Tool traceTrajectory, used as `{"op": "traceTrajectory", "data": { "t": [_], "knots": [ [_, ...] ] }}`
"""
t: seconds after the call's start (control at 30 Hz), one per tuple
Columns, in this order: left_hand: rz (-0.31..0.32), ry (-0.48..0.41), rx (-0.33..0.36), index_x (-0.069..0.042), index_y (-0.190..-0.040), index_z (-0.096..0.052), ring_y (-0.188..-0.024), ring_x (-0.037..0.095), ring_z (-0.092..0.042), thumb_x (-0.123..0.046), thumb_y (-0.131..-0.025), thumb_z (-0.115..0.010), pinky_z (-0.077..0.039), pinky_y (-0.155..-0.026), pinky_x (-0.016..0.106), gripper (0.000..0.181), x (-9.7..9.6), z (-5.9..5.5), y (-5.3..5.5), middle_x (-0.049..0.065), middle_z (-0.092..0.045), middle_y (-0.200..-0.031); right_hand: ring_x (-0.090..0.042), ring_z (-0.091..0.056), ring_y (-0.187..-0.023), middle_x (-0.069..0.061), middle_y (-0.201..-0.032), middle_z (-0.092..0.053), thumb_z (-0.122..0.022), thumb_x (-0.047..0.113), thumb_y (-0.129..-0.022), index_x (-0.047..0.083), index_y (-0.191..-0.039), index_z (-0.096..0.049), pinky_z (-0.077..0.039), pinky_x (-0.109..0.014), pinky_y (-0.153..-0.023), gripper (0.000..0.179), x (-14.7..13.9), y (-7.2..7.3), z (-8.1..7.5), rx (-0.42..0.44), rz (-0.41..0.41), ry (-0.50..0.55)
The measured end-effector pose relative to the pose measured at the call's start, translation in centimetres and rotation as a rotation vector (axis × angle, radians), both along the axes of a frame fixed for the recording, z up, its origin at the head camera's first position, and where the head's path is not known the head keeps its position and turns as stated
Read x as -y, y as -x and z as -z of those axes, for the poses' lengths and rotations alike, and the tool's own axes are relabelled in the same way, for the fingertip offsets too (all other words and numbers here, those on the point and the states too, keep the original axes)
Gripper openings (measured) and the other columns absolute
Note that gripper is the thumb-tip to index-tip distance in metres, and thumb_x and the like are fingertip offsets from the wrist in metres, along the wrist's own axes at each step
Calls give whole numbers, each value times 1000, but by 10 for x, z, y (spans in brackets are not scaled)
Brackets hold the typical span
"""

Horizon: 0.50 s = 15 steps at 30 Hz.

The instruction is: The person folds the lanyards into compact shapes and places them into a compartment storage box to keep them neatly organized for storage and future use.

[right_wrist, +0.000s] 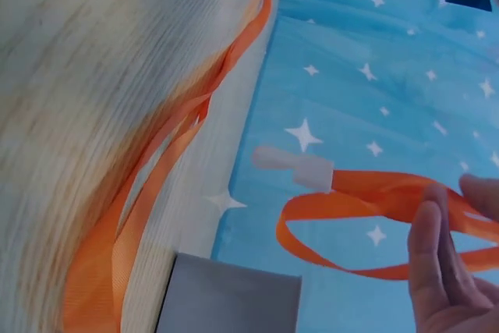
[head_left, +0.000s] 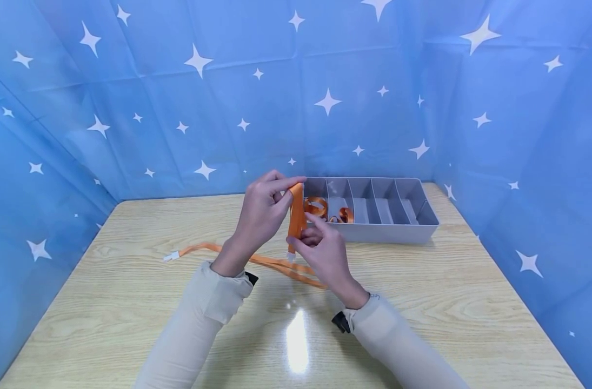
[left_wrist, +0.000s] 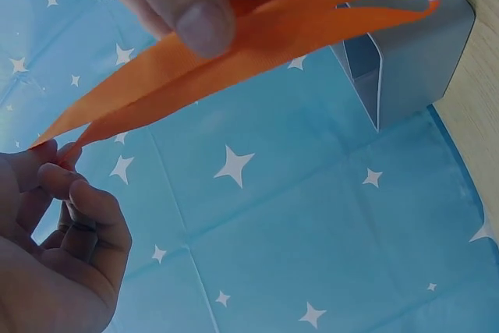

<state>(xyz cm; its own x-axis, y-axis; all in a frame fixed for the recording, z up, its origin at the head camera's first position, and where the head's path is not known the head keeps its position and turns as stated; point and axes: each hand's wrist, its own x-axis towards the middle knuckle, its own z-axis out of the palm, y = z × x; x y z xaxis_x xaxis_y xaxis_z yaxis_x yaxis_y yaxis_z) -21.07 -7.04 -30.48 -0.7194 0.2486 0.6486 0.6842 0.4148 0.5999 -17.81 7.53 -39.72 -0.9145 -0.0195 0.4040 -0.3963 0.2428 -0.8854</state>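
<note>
My left hand [head_left: 264,208] pinches the top fold of an orange lanyard [head_left: 296,216] between thumb and fingers, holding it up over the table. Lower down, my right hand [head_left: 325,254] grips the same strap near its white plastic clip [right_wrist: 313,172], its index finger extended along the band. The strap is folded lengthwise between the hands, and a loose loop hangs beside the clip in the right wrist view. A second orange lanyard [head_left: 281,263] lies stretched on the table beneath the hands, its white clip [head_left: 171,256] pointing left.
A grey divided tray [head_left: 383,233] stands at the back right, just behind the hands. Coiled orange lanyards sit in its two leftmost visible compartments. Blue star-patterned cloth [head_left: 257,119] rises behind and at both sides of the wooden table [head_left: 451,302].
</note>
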Motion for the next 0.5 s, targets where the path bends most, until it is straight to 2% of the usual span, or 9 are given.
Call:
{"op": "traceTrajectory", "data": {
  "t": [0.23,0.5],
  "knots": [
    [9,-20,-1,-4,-113,-76,-42,14,-32,3,-95,-57,-26,-41,26,27,-2,0,-1,1,-54,-76,-18,-72,-73,-10,-87,-75,-83,21,-83,-1,-133,-61,-59,-31,-69,58,2,3,2,-7,48,-32],
    [-5,-36,18,-4,-111,-77,-42,14,-32,4,-93,-54,-25,-40,26,30,-5,-2,-3,2,-56,-77,-13,-69,-67,-3,-78,-73,-84,25,-82,7,-112,-74,-57,-27,-64,36,6,8,1,-84,84,-49]
  ]
}}
